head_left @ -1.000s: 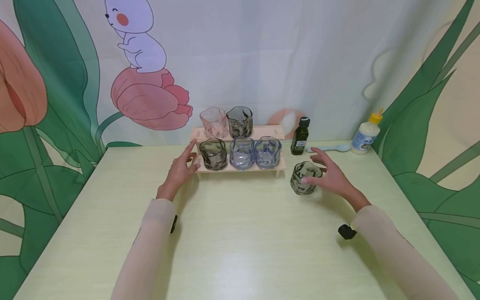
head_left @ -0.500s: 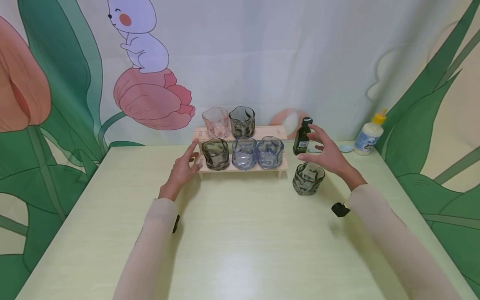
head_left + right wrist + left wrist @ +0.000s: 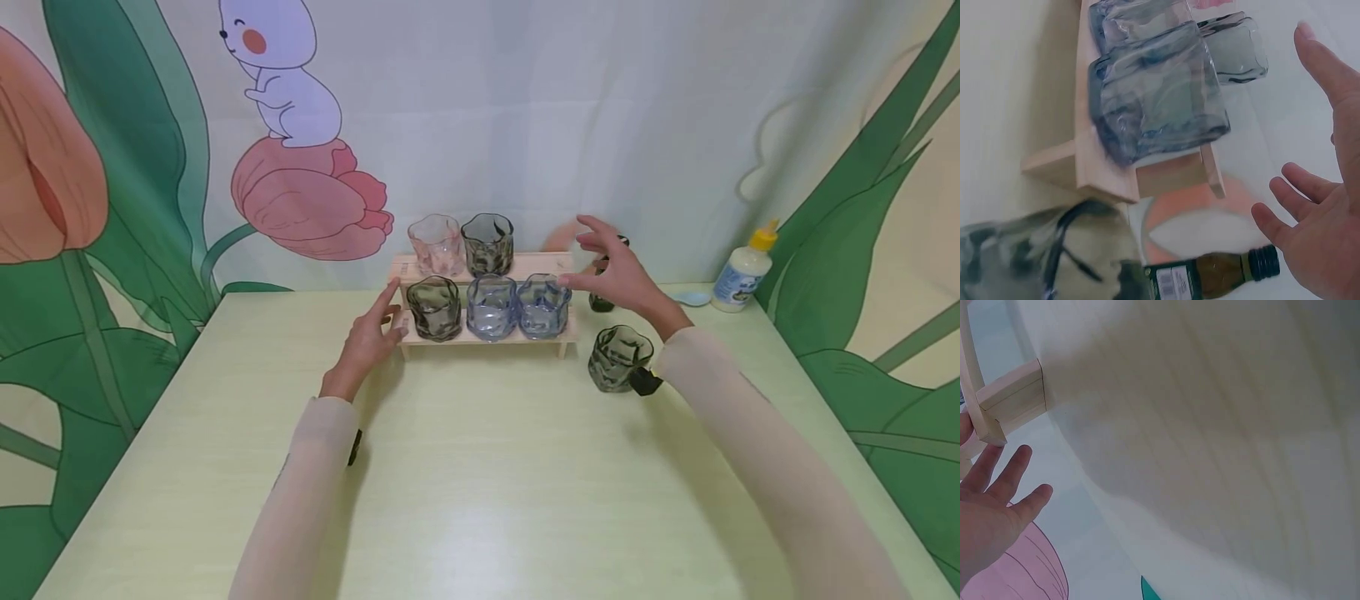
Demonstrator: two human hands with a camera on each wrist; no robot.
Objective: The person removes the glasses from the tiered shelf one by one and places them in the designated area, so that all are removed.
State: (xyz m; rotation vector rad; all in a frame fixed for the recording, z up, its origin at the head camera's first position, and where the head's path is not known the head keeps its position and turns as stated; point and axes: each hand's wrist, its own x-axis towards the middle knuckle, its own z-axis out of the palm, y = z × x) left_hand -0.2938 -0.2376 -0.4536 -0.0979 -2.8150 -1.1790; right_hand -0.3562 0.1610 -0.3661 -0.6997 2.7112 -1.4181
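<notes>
Right hand nearer rightmost blue glass, thumb and fingers apart

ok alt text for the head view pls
A person's right grip hovers by a blue glass on a rack of five glasses; the left grip touches the rack's left end. Further right stand a grey glass, dark bottle and white bottle.

The pale, wood-grained table bore a two-tiered wooden rack by the middle of its back edge. On the rack's upper tier stood a pink glass and a grey glass; on its lower tier, an olive glass and two blue glasses. Along the back edge toward the right corner came a dark bottle, a partly hidden pale blue spoon and, nearest that corner, a yellow-capped white bottle. A grey-green glass stood farther from that edge.
</notes>
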